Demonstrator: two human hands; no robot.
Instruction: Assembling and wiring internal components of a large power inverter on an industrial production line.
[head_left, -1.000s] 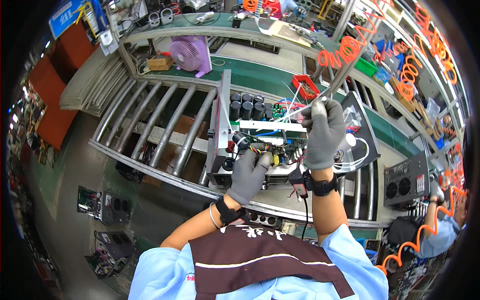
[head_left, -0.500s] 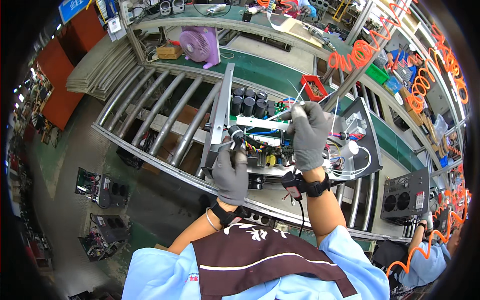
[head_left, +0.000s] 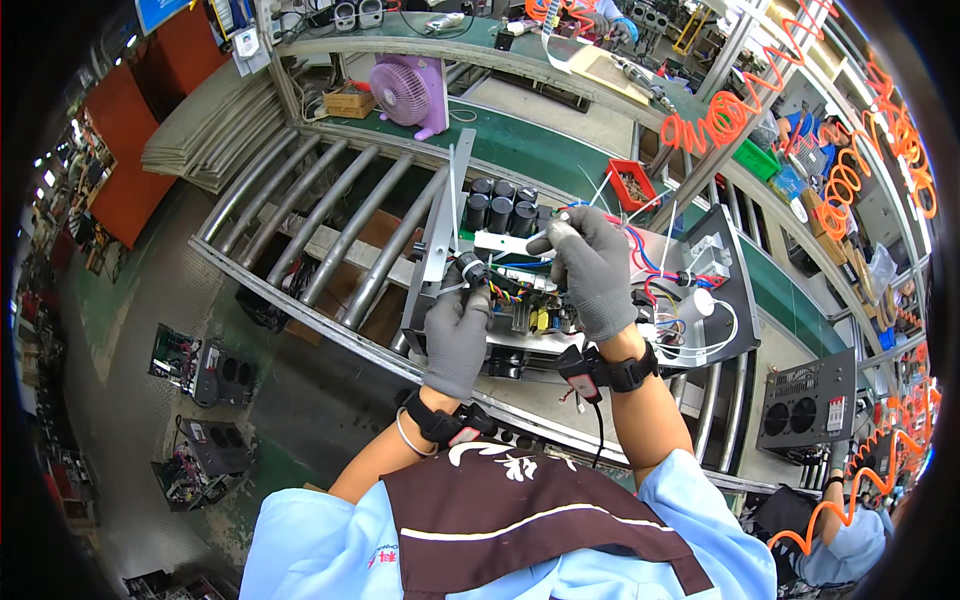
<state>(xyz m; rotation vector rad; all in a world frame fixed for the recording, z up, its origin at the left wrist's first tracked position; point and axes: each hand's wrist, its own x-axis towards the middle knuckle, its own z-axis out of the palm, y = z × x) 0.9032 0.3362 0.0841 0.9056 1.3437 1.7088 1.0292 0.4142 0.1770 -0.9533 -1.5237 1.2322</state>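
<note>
An opened metal electronics chassis (head_left: 735, 265) lies on the roller conveyor, its circuit boards and wiring exposed. At its left end my gloved left hand (head_left: 458, 340) closes thumb and fingers round a wire bundle (head_left: 500, 292), just below a black round part (head_left: 471, 266). Over the middle of the chassis, my gloved right hand (head_left: 592, 270) has its fingers pinched together beside a white bar (head_left: 500, 243); what they hold is hidden. Black capacitors (head_left: 500, 208) stand behind that bar. A thin white strip, apparently a cable tie (head_left: 452, 195), rises by the left metal panel (head_left: 440, 235).
Conveyor rollers (head_left: 330, 225) extend to the left. Beyond the chassis are a red parts bin (head_left: 632, 186) and a purple fan (head_left: 405, 92). Coiled orange air hoses (head_left: 710, 120) hang at right. Another chassis (head_left: 808, 405) stands near a co-worker (head_left: 850, 530); more units (head_left: 220, 375) sit lower left.
My right hand has moved left, toward the white bar, uncovering red and blue wires. The thin white strip now shows upright by the left panel. My left hand stays at the wire bundle.
</note>
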